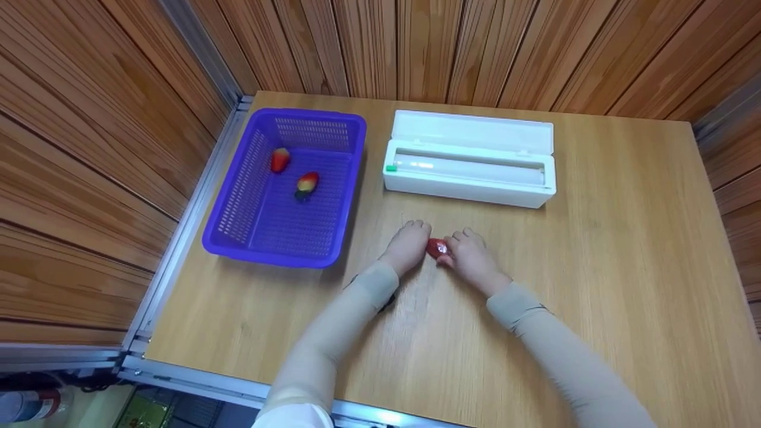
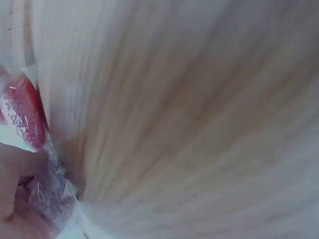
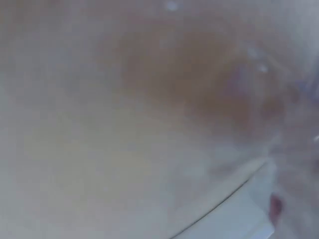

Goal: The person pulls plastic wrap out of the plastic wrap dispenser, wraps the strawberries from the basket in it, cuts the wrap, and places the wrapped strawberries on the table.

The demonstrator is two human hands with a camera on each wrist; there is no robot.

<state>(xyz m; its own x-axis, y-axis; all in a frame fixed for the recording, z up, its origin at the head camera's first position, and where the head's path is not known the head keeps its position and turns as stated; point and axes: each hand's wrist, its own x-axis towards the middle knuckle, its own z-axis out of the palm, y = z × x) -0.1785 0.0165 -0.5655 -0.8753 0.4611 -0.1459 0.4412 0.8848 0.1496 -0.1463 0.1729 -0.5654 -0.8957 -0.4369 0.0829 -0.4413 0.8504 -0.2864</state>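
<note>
A red strawberry (image 1: 439, 248) wrapped in shiny clear plastic film lies between the two hands, low over the table. The right hand (image 1: 472, 257) grips it from the right, the thumb showing at its near side. On the other side, the left hand (image 1: 409, 246) has curled fingers. In the left wrist view those fingers (image 2: 17, 181) pinch a crumpled bunch of clear plastic film (image 2: 50, 196), just below the wrapped strawberry (image 2: 22, 112). The right wrist view is badly blurred; only a small red patch (image 3: 275, 208) stands out near its lower right.
A purple basket (image 1: 270, 260) on the left holds two strawberries, one (image 1: 280, 160) near its left wall, another (image 1: 307, 185) near the middle. Beyond the hands stands a white film dispenser box (image 1: 464, 191), lid raised, a clear roll (image 1: 469, 169) inside. Wooden walls (image 1: 428, 47) border the table.
</note>
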